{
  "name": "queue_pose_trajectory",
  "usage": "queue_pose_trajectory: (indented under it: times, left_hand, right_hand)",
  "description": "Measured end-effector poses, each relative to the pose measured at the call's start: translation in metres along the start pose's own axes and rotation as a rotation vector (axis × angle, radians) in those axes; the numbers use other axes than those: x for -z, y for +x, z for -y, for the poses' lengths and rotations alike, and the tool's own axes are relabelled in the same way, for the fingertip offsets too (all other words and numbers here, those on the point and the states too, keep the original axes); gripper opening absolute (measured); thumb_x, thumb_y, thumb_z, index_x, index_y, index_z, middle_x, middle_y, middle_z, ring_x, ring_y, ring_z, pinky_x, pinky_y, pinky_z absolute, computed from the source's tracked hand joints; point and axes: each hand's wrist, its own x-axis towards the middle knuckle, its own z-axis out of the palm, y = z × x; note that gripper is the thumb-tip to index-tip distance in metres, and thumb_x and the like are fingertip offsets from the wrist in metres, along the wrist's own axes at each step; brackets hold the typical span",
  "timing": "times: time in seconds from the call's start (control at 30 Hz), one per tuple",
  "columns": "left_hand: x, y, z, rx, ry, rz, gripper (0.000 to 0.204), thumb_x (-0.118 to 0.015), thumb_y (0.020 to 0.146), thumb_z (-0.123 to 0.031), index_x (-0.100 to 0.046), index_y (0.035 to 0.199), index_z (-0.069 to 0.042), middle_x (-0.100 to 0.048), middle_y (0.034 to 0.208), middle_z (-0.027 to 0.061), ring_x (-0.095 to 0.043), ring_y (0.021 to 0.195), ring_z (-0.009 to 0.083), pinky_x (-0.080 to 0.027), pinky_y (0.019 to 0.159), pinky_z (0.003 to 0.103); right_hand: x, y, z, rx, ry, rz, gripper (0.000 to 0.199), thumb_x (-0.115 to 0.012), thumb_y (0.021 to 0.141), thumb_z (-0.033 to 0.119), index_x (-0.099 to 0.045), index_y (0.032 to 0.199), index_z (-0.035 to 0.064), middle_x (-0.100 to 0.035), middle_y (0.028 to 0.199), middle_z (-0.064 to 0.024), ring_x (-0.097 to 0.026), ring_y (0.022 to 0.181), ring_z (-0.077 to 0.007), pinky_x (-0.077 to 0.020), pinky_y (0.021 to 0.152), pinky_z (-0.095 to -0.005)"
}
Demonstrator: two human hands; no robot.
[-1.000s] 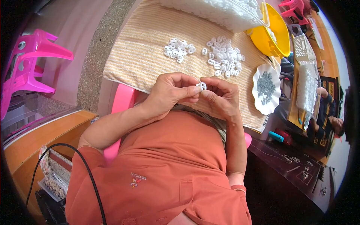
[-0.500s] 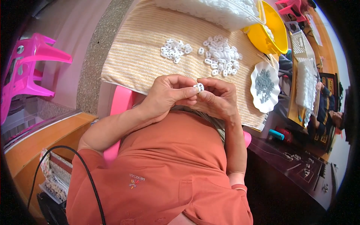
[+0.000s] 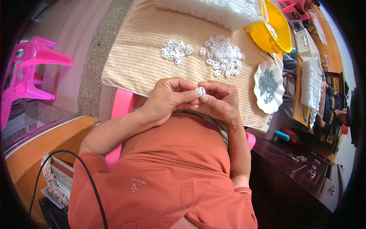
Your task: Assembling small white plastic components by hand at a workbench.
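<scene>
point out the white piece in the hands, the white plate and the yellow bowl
white piece (image 3: 200,91), head view, its middle between the fingertips
white plate (image 3: 261,99), head view, bare lower rim
yellow bowl (image 3: 267,38), head view, outer wall

Pink plastic stool (image 3: 28,72), speckled stone floor (image 3: 95,57), dark wooden table (image 3: 305,168), daylight

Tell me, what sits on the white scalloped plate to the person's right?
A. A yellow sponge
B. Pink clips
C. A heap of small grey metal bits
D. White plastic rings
C: the white scalloped plate carries a heap of small grey metal bits, while the white plastic pieces lie loose on the striped cloth instead.
</scene>
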Motion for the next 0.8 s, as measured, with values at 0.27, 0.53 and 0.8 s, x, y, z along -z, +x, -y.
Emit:
queue_pose_trajectory:
  times: [0.27,0.53,0.8]
  left_hand:
    - [0.001,0.001,-0.002,0.030,-0.043,0.052,0.010,-0.067,0.088,-0.005,-0.063,0.097,-0.003,-0.068,0.088,0.0083,-0.068,0.074,0.0157,-0.060,0.070,0.030]
    - [0.002,0.003,-0.003,0.031,-0.078,0.106,0.011,-0.067,0.088,-0.006,-0.064,0.097,-0.001,-0.068,0.092,0.0091,-0.067,0.079,0.0147,-0.059,0.074,0.027]
    - [0.004,0.005,0.001,0.014,-0.091,0.122,0.009,-0.064,0.090,-0.005,-0.062,0.099,-0.004,-0.066,0.092,0.0074,-0.067,0.082,0.0159,-0.061,0.073,0.029]
  right_hand:
    - [-0.006,-0.003,0.001,0.028,-0.008,-0.041,0.029,-0.068,0.083,-0.005,-0.063,0.112,-0.0061,-0.068,0.102,-0.0109,-0.066,0.091,-0.0157,-0.0530,0.081,-0.0256]
    - [-0.009,-0.003,0.002,0.039,0.019,-0.049,0.030,-0.068,0.083,-0.006,-0.063,0.113,-0.0066,-0.068,0.101,-0.0119,-0.067,0.090,-0.0164,-0.0543,0.080,-0.0269]
    - [-0.013,-0.004,0.002,0.059,0.003,-0.063,0.029,-0.067,0.083,-0.007,-0.063,0.112,-0.0067,-0.068,0.100,-0.0129,-0.067,0.089,-0.0169,-0.0553,0.078,-0.0267]
